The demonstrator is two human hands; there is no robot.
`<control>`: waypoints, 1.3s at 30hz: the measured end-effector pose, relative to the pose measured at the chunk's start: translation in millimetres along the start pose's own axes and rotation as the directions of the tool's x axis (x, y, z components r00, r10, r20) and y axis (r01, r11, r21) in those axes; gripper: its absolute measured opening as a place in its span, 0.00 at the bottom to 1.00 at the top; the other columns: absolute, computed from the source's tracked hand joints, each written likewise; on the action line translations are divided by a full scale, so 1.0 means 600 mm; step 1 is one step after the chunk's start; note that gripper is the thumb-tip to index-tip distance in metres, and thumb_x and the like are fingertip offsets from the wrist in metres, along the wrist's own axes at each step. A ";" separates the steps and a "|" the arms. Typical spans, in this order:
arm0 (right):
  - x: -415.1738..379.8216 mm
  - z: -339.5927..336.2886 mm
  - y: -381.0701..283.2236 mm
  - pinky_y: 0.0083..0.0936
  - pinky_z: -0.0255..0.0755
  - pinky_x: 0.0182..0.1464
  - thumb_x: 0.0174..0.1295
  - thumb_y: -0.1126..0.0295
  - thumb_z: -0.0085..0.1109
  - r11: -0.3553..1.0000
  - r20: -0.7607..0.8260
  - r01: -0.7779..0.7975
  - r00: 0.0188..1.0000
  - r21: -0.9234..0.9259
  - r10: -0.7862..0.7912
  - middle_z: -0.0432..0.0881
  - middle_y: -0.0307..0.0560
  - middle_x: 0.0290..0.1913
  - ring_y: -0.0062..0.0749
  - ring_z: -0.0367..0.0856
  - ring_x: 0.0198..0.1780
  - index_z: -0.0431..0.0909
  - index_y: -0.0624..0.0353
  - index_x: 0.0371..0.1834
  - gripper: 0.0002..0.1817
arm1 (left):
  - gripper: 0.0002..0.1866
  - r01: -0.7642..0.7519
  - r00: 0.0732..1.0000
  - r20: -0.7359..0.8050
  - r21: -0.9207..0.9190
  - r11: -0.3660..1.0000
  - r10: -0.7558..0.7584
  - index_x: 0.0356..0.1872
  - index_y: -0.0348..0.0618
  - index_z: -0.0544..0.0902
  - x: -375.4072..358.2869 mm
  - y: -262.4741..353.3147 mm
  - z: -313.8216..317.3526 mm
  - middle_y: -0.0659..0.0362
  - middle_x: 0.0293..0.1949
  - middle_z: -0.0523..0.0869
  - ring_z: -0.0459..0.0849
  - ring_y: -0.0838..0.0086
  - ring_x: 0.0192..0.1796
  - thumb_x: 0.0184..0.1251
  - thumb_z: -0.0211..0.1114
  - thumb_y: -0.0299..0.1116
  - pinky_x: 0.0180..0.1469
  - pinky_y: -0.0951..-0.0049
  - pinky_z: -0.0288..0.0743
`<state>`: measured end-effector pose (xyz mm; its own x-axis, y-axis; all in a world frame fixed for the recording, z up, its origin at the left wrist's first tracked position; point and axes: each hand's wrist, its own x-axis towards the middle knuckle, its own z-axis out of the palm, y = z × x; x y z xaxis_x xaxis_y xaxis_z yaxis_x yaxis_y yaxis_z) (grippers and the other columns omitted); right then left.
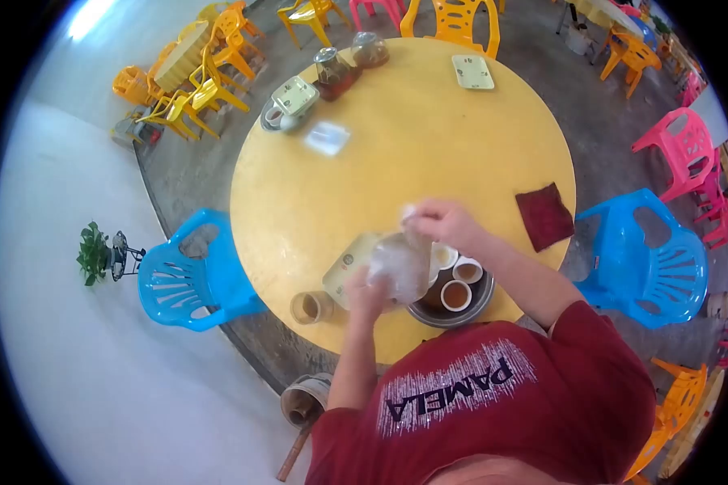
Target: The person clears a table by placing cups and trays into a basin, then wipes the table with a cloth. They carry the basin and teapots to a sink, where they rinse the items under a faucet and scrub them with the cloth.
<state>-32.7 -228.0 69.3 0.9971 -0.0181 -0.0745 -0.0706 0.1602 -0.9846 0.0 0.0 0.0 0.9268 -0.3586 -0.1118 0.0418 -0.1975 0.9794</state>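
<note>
In front of me, near my edge of the round yellow surface [412,137], I hold up a translucent, whitish, rounded object [402,269]. Motion blur softens it so much that I cannot tell whether it is glass or plastic. My left hand [366,295] grips its near left side, the fingertips lost in the blur. My right hand [449,226] is closed, thumb and fingers pinching a small whitish piece [410,217] just above; I cannot make out whether that piece belongs to the object.

Behind the object, a pale green rectangular tray [341,273] shows only its left part. To the right, a round grey metal basin [488,303] holds white cups [456,296] of brown liquid; the object and my right forearm hide some of its far side. Left of my left hand stands a clear cylindrical container [311,308], its contents hard to make out.

A dark red folded cloth [545,217] lies near the right rim. Across the surface, on the far left, are a blurred white flat item [328,138], whose markings I cannot read, and two glass pots of dark reddish-brown liquid, the nearer [336,77] partly overlapping the farther [370,51]. Below, my dark red sleeve [332,440] partly covers a bucket [303,396] on the floor.
</note>
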 end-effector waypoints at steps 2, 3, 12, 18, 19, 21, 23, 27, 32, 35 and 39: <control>0.000 0.027 0.023 0.32 0.71 0.49 0.61 0.70 0.54 0.752 0.078 0.450 0.877 -0.481 -0.474 0.81 0.43 0.43 0.34 0.76 0.46 0.81 0.55 0.38 0.06 | 0.11 -0.094 0.996 0.013 0.177 0.980 0.094 0.37 0.37 0.83 -0.007 0.017 0.009 0.55 0.30 0.86 0.83 0.66 0.31 0.54 0.62 0.30 0.38 0.63 0.76; 0.000 0.044 -0.001 0.32 0.71 0.50 0.59 0.71 0.56 0.646 0.232 0.438 0.895 -0.625 -0.382 0.80 0.44 0.44 0.35 0.76 0.47 0.80 0.55 0.37 0.05 | 0.12 -0.127 0.992 0.028 0.267 0.955 0.124 0.39 0.36 0.82 0.001 0.012 0.013 0.55 0.31 0.86 0.83 0.66 0.32 0.56 0.61 0.31 0.38 0.64 0.77; -0.084 0.101 -0.073 0.37 0.71 0.48 0.54 0.67 0.63 0.362 0.530 0.786 0.610 -0.502 -0.590 0.80 0.49 0.47 0.40 0.77 0.47 0.80 0.57 0.37 0.09 | 0.17 0.194 0.980 0.182 -0.778 0.598 -0.081 0.52 0.34 0.76 0.028 0.037 -0.023 0.51 0.48 0.82 0.83 0.64 0.47 0.71 0.48 0.34 0.48 0.66 0.80; -0.009 0.037 0.012 0.37 0.73 0.41 0.64 0.58 0.52 0.602 0.022 0.159 0.973 -0.782 -0.229 0.82 0.51 0.38 0.48 0.80 0.38 0.81 0.54 0.42 0.14 | 0.16 0.220 0.959 0.269 -0.488 0.845 -0.094 0.52 0.34 0.77 -0.002 -0.015 -0.045 0.53 0.46 0.83 0.83 0.69 0.46 0.68 0.53 0.30 0.48 0.70 0.79; 0.002 0.035 0.033 0.38 0.73 0.41 0.65 0.57 0.50 0.630 0.066 0.097 0.995 -0.770 -0.072 0.82 0.51 0.37 0.47 0.80 0.38 0.81 0.54 0.43 0.15 | 0.16 0.180 0.969 0.233 -0.417 0.891 -0.087 0.52 0.34 0.77 -0.005 -0.015 -0.051 0.54 0.46 0.83 0.83 0.71 0.45 0.68 0.53 0.31 0.47 0.71 0.78; 0.022 0.030 0.082 0.39 0.74 0.41 0.65 0.58 0.45 0.527 0.124 0.139 0.990 -0.838 -0.065 0.83 0.50 0.38 0.47 0.80 0.38 0.81 0.52 0.43 0.16 | 0.16 0.107 0.985 0.160 -0.268 0.958 -0.065 0.52 0.33 0.77 -0.016 -0.017 -0.063 0.57 0.45 0.82 0.82 0.74 0.43 0.69 0.52 0.32 0.45 0.73 0.78; 0.048 0.019 0.136 0.41 0.75 0.41 0.64 0.55 0.45 0.466 0.190 0.214 0.977 -0.859 -0.098 0.83 0.52 0.39 0.49 0.81 0.39 0.80 0.49 0.43 0.16 | 0.15 0.223 0.973 0.127 -0.319 0.921 -0.192 0.50 0.34 0.79 -0.036 -0.034 -0.099 0.56 0.44 0.83 0.82 0.72 0.44 0.68 0.54 0.31 0.46 0.71 0.78; 0.102 0.015 0.172 0.41 0.75 0.38 0.62 0.61 0.46 0.490 0.133 0.175 0.984 -0.854 -0.119 0.82 0.52 0.35 0.49 0.81 0.36 0.81 0.51 0.41 0.14 | 0.15 0.158 0.943 -0.176 -0.509 0.846 -0.282 0.51 0.34 0.78 -0.074 -0.042 -0.162 0.55 0.45 0.83 0.82 0.70 0.44 0.67 0.53 0.30 0.47 0.68 0.78; 0.154 0.043 0.243 0.39 0.75 0.39 0.61 0.63 0.49 0.406 0.121 0.159 0.986 -0.900 -0.118 0.82 0.54 0.33 0.47 0.81 0.36 0.82 0.51 0.40 0.13 | 0.17 -0.018 0.942 -0.275 -0.615 0.788 -0.193 0.55 0.36 0.75 -0.095 -0.034 -0.193 0.54 0.48 0.81 0.82 0.70 0.46 0.70 0.52 0.34 0.47 0.69 0.78; 0.154 0.065 0.236 0.37 0.73 0.46 0.60 0.62 0.52 0.191 0.132 0.153 0.984 -0.970 -0.122 0.81 0.53 0.36 0.44 0.79 0.43 0.81 0.57 0.39 0.13 | 0.20 -0.117 0.963 -0.260 -0.642 0.758 -0.071 0.60 0.40 0.70 -0.100 -0.038 -0.188 0.54 0.53 0.77 0.78 0.70 0.53 0.69 0.55 0.33 0.53 0.68 0.75; 0.074 0.125 0.053 0.34 0.69 0.52 0.57 0.59 0.58 0.893 0.197 -0.043 0.969 -0.449 0.146 0.78 0.51 0.41 0.41 0.75 0.48 0.76 0.59 0.46 0.18 | 0.24 -0.102 0.954 -0.269 -0.706 0.701 -0.132 0.63 0.44 0.65 -0.067 -0.043 -0.134 0.55 0.57 0.73 0.72 0.70 0.58 0.67 0.58 0.29 0.57 0.68 0.72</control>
<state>11.4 -149.8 46.6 0.9621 0.2002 -0.1849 -0.1197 -0.2992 -0.9467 -8.1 92.6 -7.4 0.9791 -0.0712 -0.1906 0.1984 0.5422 0.8165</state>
